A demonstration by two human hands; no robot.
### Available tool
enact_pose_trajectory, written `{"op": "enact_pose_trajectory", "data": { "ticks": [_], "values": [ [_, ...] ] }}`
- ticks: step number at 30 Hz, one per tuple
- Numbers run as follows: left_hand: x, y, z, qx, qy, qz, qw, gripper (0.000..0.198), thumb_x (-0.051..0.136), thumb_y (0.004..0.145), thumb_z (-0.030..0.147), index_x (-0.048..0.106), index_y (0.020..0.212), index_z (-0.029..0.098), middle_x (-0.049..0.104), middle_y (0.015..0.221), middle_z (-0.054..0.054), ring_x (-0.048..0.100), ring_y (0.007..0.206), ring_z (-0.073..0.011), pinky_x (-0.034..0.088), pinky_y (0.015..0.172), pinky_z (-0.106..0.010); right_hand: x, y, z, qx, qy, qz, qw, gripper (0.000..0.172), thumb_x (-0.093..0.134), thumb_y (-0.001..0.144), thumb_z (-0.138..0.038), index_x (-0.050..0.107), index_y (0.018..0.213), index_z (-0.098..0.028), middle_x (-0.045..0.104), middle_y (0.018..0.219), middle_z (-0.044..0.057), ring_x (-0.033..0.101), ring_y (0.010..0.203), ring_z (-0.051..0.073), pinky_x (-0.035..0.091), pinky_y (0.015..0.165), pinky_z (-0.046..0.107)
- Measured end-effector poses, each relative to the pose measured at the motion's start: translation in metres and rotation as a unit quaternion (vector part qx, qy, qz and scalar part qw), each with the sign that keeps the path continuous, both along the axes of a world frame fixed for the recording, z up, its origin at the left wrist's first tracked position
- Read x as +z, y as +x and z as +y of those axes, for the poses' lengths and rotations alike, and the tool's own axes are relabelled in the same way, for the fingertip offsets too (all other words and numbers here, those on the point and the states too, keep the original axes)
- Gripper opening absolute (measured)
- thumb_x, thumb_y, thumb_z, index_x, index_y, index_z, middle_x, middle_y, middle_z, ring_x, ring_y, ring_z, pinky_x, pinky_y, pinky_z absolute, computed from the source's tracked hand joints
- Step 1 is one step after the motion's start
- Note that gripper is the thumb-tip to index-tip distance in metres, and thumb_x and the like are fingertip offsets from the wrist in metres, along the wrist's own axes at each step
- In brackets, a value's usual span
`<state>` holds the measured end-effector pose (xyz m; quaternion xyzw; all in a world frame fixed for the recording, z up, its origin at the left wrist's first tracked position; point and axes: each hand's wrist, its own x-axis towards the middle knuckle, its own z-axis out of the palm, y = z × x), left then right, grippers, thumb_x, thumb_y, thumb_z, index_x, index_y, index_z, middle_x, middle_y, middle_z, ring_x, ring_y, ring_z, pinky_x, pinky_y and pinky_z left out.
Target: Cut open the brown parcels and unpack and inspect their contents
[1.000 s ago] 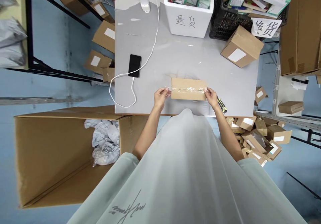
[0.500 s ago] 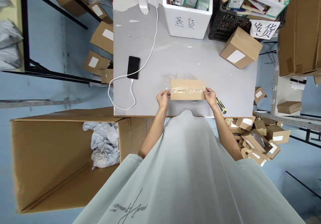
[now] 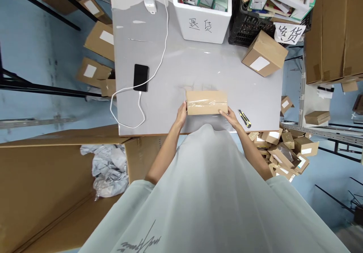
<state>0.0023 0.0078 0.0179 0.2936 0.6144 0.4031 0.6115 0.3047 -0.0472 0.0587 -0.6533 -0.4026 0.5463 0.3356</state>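
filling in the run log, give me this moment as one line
box: taped along top | left hand: touching left end | right hand: touching near right corner | knife: on table, right of right hand

There was room to pass across the counter (image 3: 204, 65) between the package (image 3: 206, 108) and the bin (image 3: 204, 26). Leftward, the phone (image 3: 139, 75) and its looping cable (image 3: 166, 38) stood in the way; rightward, the box (image 3: 265, 54) by the crate (image 3: 241, 31) did, and the knife (image 3: 244, 119) lay near the right grip (image 3: 230, 118).

The taped box (image 3: 206, 102) is plain tan, the desk (image 3: 184, 67) pale grey, the cutter (image 3: 244, 119) yellow and black, the far bin (image 3: 200, 34) white with black writing.
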Motion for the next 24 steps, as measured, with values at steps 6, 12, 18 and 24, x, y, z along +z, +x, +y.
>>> {"op": "enact_pose_trajectory", "data": {
  "ticks": [6, 12, 18, 24],
  "values": [
    [0.023, -0.013, -0.005, -0.038, 0.033, 0.084, 0.995, 0.078, 0.063, 0.099, 0.088, 0.078, 0.141, 0.024, 0.074, 0.132, -0.016, 0.074, 0.118, -0.0288, 0.058, 0.115, -0.047, 0.002, 0.005, 0.006, -0.083, -0.035, -0.019, 0.996, 0.093, 0.074, 0.080, -0.096, 0.078, 0.130, -0.017, 0.082, 0.140, 0.018, 0.076, 0.134, 0.036, 0.066, 0.113, 0.050],
    [0.035, -0.023, 0.008, -0.123, 0.129, 0.195, 0.964, 0.065, 0.083, 0.092, 0.075, 0.078, 0.129, 0.022, 0.061, 0.147, -0.019, 0.049, 0.158, -0.0363, 0.031, 0.139, -0.050, -0.001, 0.019, 0.039, -0.088, -0.083, -0.043, 0.992, 0.082, 0.068, 0.089, -0.092, 0.083, 0.109, -0.015, 0.086, 0.115, 0.015, 0.079, 0.114, 0.033, 0.073, 0.090, 0.046],
    [0.034, -0.022, 0.013, -0.094, 0.085, 0.136, 0.983, 0.057, 0.087, 0.089, 0.074, 0.062, 0.106, 0.025, 0.069, 0.114, -0.006, 0.068, 0.117, -0.0253, 0.052, 0.113, -0.036, -0.006, 0.031, 0.071, -0.074, -0.088, -0.049, 0.992, 0.081, 0.063, 0.096, -0.092, 0.084, 0.104, -0.014, 0.082, 0.094, 0.016, 0.079, 0.105, 0.034, 0.072, 0.087, 0.045],
    [0.046, -0.003, 0.010, -0.026, 0.048, 0.117, 0.992, 0.061, 0.099, 0.078, 0.065, 0.065, 0.108, 0.025, 0.061, 0.089, 0.001, 0.060, 0.083, -0.0181, 0.054, 0.085, -0.031, -0.017, 0.009, 0.071, -0.028, -0.041, -0.051, 0.997, 0.075, 0.068, 0.095, -0.090, 0.081, 0.106, -0.017, 0.084, 0.098, 0.014, 0.078, 0.104, 0.029, 0.069, 0.091, 0.041]
  ]
}}
